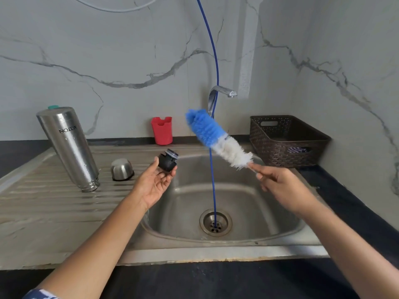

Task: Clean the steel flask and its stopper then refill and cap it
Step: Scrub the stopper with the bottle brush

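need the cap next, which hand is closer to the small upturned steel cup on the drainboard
Left. The left hand, holding the black stopper, is just right of the steel cup; the right hand, gripping the blue-and-white bottle brush, is farther right, across the sink basin.

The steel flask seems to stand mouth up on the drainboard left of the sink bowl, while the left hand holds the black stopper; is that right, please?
Not quite: the head view shows the steel flask standing mouth down, its logo inverted, on the drainboard left of the sink bowl. The left hand does hold the black stopper.
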A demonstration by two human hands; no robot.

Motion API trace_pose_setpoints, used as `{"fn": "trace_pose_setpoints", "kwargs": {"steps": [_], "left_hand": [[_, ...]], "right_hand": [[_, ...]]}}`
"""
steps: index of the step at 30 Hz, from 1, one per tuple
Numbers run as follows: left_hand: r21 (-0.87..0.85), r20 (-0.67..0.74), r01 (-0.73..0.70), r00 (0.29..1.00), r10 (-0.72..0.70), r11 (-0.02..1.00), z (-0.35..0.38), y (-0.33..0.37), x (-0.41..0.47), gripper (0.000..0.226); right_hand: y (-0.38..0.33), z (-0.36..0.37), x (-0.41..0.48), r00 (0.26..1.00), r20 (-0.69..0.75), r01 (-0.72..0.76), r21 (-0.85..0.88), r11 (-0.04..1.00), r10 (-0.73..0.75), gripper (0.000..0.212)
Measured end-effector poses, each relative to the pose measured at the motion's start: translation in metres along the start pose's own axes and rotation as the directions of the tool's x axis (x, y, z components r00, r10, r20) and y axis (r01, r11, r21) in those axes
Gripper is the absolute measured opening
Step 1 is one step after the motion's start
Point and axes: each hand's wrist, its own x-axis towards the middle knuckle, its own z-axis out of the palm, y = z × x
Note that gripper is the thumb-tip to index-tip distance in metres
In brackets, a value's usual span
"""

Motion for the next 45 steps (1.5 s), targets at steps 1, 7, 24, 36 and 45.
{"fn": "trace_pose_setpoints", "kwargs": {"steps": [1,7,24,36,45], "left_hand": [[-0.013,0.003,-0.013,1.0,0.013,1.0,0.002,-0.001,0.0,0.042],[0.002,-0.052,-0.065,0.997,0.065,0.998,0.0,-0.001,-0.001,0.037],[0.093,-0.034,-0.069,0.997,0.073,0.993,0.01,-0.004,-0.007,0.034],[0.067,-0.084,-0.113,0.989,0.118,0.991,0.007,0.002,-0.006,0.024],[0.111,-0.062,-0.107,0.991,0.114,0.988,0.007,-0.001,-0.003,0.026]], "right_hand": [[-0.003,0.006,-0.006,0.998,0.021,0.056,-0.082,0.995,-0.054,0.037],[-0.034,0.032,-0.004,0.981,0.163,0.151,-0.313,0.938,-0.104,0.038],[-0.025,0.009,0.006,0.969,0.244,0.124,-0.326,0.937,-0.043,0.037],[-0.019,0.013,0.008,0.953,0.304,0.09,-0.224,0.97,-0.018,0.037],[-0.017,0.01,-0.002,0.988,0.157,0.06,-0.283,0.957,-0.016,0.035]]}}
